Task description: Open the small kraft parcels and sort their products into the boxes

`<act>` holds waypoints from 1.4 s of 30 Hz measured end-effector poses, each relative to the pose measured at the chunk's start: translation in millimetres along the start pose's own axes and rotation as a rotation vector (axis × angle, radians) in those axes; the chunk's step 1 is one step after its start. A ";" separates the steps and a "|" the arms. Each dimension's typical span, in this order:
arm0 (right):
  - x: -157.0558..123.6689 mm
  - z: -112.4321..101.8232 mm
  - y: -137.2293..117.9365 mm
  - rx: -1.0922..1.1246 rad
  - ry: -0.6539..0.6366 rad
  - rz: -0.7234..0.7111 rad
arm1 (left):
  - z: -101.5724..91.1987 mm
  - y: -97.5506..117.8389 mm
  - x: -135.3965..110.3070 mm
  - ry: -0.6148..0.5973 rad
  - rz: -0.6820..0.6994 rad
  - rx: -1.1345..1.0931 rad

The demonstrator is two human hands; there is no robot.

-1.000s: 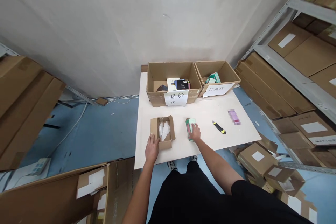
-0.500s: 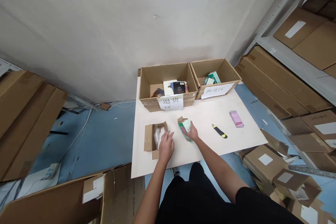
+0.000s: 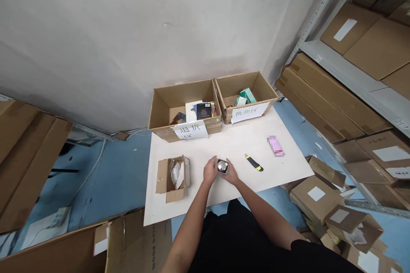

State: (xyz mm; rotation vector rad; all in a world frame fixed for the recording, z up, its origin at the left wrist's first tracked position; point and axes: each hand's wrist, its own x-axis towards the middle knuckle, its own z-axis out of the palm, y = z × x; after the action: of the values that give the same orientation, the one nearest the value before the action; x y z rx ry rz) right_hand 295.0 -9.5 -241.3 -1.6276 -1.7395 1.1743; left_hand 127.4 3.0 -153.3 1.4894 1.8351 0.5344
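Observation:
Both my left hand (image 3: pixel 210 171) and my right hand (image 3: pixel 231 174) are closed round the sides of a small box (image 3: pixel 223 172) above the table's front part. Facing up from it is a shiny silver round object (image 3: pixel 222 166); its kind I cannot make out. My fingers cover most of the box's sides. Left of my hands, an open carton (image 3: pixel 174 196) with crumpled white packing paper (image 3: pixel 177 175) stands on the white table (image 3: pixel 205 147). To the right lies a black and yellow utility knife (image 3: pixel 254 162).
Two large cardboard boxes with handwritten signs stand at the back: the left box (image 3: pixel 162 104) holds books, the right box (image 3: pixel 269 87) green and white packages. A blurred pink item (image 3: pixel 276 146) lies at right. Shelving (image 3: pixel 346 57) with cartons rises on the right.
My left hand has left the open carton and joined my right hand at the small box. The box has turned, its silver content now facing up. The view has shifted slightly right.

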 end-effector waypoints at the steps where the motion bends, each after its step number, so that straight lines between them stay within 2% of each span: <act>1: -0.2 -8.6 -4.8 0.027 -0.034 -0.025 | 0.1 -5.0 0.4 0.041 -0.004 -0.042; 3: 1.0 -24.3 -16.5 0.073 -0.050 -0.139 | -0.6 -15.0 1.8 0.103 0.009 -0.106; 5: 5.1 -36.0 -29.3 0.060 -0.037 -0.228 | 0.2 -22.9 2.6 0.110 0.045 -0.134; 7: 12.2 -43.6 -41.7 -0.004 -0.062 -0.230 | 3.1 -27.5 0.9 0.061 0.073 -0.142; 12: 33.1 -58.4 -64.3 -0.221 -0.302 -0.137 | 8.4 -31.0 -13.8 -0.101 0.032 -0.133; 16: 40.1 -70.9 -69.6 -0.282 -0.360 -0.209 | 4.7 -31.3 -22.8 -0.174 0.130 -0.107; 18: 41.4 -73.2 -71.5 -0.344 -0.404 -0.216 | 2.0 -30.0 -21.5 -0.210 0.169 -0.080; 21: 44.4 -68.9 -79.5 -0.472 -0.457 -0.173 | -3.3 -25.4 -11.6 -0.269 0.131 0.027; 25: 50.2 -60.7 -98.1 -0.554 -0.438 -0.188 | -14.7 -18.5 6.3 -0.309 0.092 0.202; 27: 51.1 -64.2 -107.6 -0.527 -0.432 -0.214 | -20.0 -16.6 12.4 -0.313 0.111 0.254; 29: 49.1 -76.3 -117.5 -0.447 -0.408 -0.206 | -22.2 -15.4 15.1 -0.313 0.133 0.279; 32: 41.2 -109.6 -138.9 -0.218 -0.302 -0.192 | -18.6 -13.3 14.6 -0.311 0.141 0.279; 35: 29.8 -150.6 -173.3 0.116 -0.187 -0.219 | -14.4 -10.6 12.3 -0.308 0.130 0.244; 37: 20.5 -174.1 -201.3 0.272 -0.111 -0.229 | -20.2 -8.7 11.7 -0.317 0.136 0.234; 39: 10.3 -189.4 -228.4 0.373 0.010 -0.247 | -38.3 -4.4 12.2 -0.320 0.177 0.206; 42: -3.8 -193.5 -259.4 0.443 0.187 -0.262 | -85.6 16.4 10.5 -0.281 0.367 -0.003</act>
State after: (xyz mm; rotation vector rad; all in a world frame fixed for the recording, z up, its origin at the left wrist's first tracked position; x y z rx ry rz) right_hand 311.0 56.7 75.0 -1.1676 -1.4001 1.1393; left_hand 74.5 26.8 -87.4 1.8111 1.3538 0.4701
